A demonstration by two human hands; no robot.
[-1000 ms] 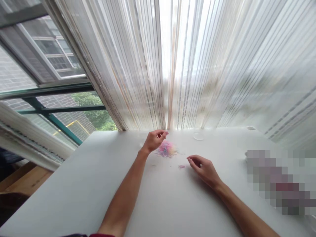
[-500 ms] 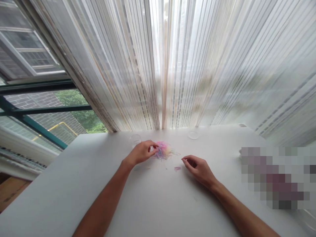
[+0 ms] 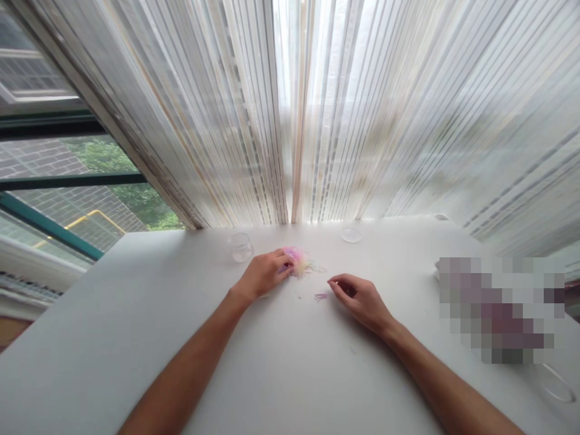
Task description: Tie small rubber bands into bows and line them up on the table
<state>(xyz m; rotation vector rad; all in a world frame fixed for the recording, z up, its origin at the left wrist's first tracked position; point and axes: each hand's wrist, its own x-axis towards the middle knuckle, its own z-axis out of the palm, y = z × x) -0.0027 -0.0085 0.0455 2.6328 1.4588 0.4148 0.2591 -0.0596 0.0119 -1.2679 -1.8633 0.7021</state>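
A loose pile of thin pastel strands (image 3: 301, 264), pink, purple and pale yellow, lies on the white table (image 3: 290, 368). My left hand (image 3: 265, 273) is at the pile's left side, its fingers bent onto the strands and covering part of them. To the right, my right hand (image 3: 360, 299) hovers low or rests on the table, thumb and forefinger tips pressed together; whatever sits between them is too small to make out. Just left of those fingertips lies a small group of purple-pink strands (image 3: 321, 296), apart from the pile.
A small clear cup (image 3: 241, 249) stands behind my left hand. A clear round disc (image 3: 351, 235) lies near the back edge. On the right is a blurred-out object (image 3: 498, 314), with a clear rim (image 3: 557, 385) below it. Striped curtains (image 3: 290, 121) hang behind the table.
My left hand has shifted over the pile's left side and hides more of it. The right hand keeps its pinch in nearly the same place. The whole view has tilted slightly.
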